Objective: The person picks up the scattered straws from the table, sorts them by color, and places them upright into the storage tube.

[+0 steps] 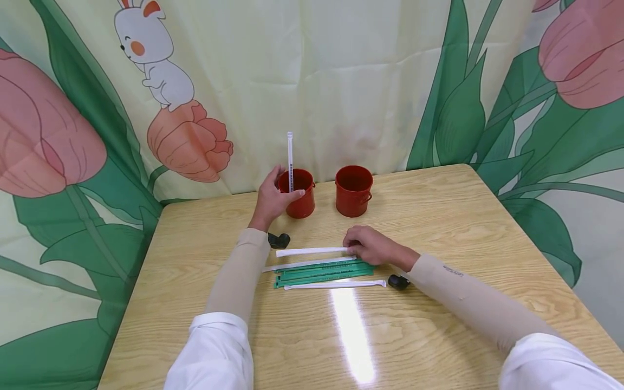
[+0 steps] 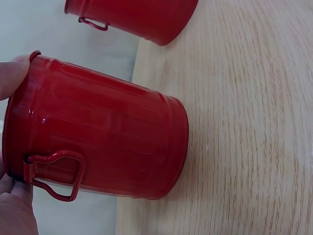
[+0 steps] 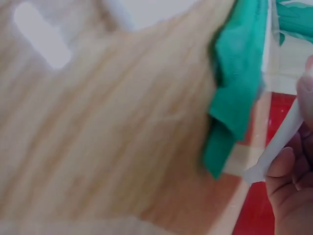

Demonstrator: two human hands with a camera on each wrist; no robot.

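Observation:
My left hand (image 1: 274,199) holds the left red bucket (image 1: 303,207) by its rim, thumb and fingers on opposite sides. That bucket (image 2: 107,129) stands on the table in the left wrist view, its wire handle hanging down. One white paper-wrapped straw (image 1: 290,151) stands upright inside it. My right hand (image 1: 372,246) pinches the right end of another white wrapped straw (image 1: 309,251), just above the row of straws. In the right wrist view, the straw (image 3: 281,139) sits between thumb and fingers. Green wrapped straws (image 1: 324,275) lie side by side, with white wrapped straws (image 1: 336,284) beside them.
A second red bucket (image 1: 353,201) stands right of the first, near the table's back edge. Small black objects (image 1: 280,241) show by each wrist. Behind the wooden table (image 1: 161,325) hangs a curtain (image 1: 351,92) printed with tulips and a rabbit.

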